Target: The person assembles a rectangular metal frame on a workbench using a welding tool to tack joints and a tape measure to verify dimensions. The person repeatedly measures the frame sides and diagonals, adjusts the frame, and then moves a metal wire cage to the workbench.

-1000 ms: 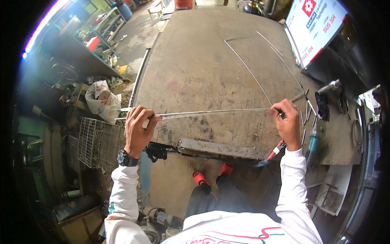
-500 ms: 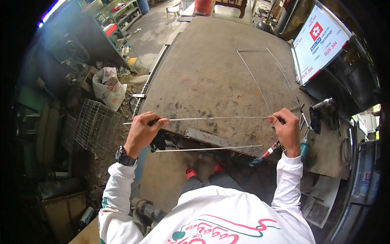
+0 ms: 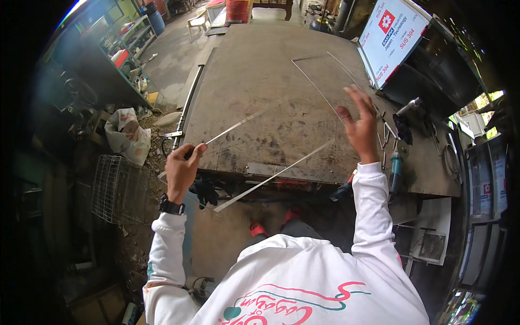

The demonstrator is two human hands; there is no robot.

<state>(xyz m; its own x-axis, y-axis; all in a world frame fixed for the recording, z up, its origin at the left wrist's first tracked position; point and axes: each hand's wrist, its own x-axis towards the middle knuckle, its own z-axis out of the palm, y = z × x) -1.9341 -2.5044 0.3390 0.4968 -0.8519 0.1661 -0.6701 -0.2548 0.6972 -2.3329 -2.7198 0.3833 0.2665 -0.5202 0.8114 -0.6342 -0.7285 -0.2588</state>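
Observation:
My left hand (image 3: 183, 169) pinches a thin rectangular metal rod frame (image 3: 273, 176) at the table's near left edge. Two long sides of this frame slant up to the right, blurred at the far ends; its near corner hangs past the table edge. My right hand (image 3: 358, 123) is open, fingers apart and holding nothing, over the right part of the table. Beside and partly behind it, a second thin rod frame (image 3: 316, 88) lies on the worn brown tabletop (image 3: 238, 81).
A blue-handled power tool (image 3: 396, 165) and loose rods lie at the right, near a shiny metal cylinder (image 3: 409, 105). A film-covered steel box (image 3: 392, 38) stands at the back right. Left of the table are a white sack (image 3: 128, 135) and a wire cage (image 3: 116, 189).
My right hand has let go of the rod frame and opened, lifting away toward the far side. The frame, still in my left hand, has swung to a slant. The whole view has shifted a little.

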